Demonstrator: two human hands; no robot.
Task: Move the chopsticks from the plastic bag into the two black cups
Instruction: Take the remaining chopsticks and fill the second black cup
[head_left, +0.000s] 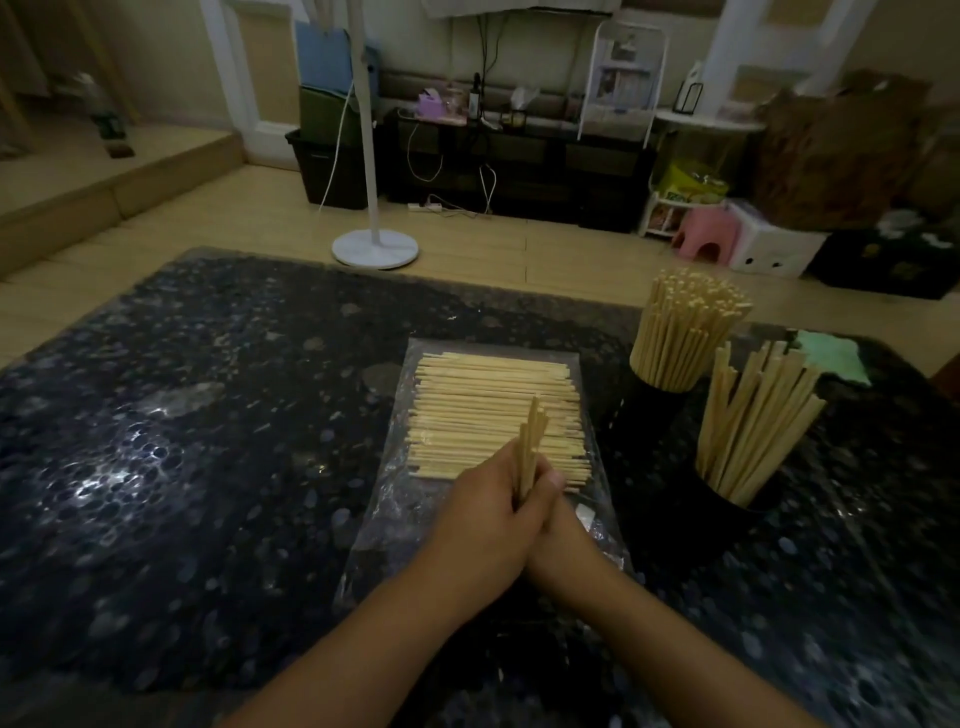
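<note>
Both hands, left hand (480, 519) and right hand (553, 514), close their grip on a small upright bundle of chopsticks (531, 447) above the plastic bag (395, 519); 2 black cups (737, 501) stand right.

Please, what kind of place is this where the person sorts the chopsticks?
Most likely a living room in a home, not a restaurant. Beyond the dark speckled table stand a white floor fan stand with a round base, a low black cabinet with cables and small household items, and a small pink plastic stool.
</note>
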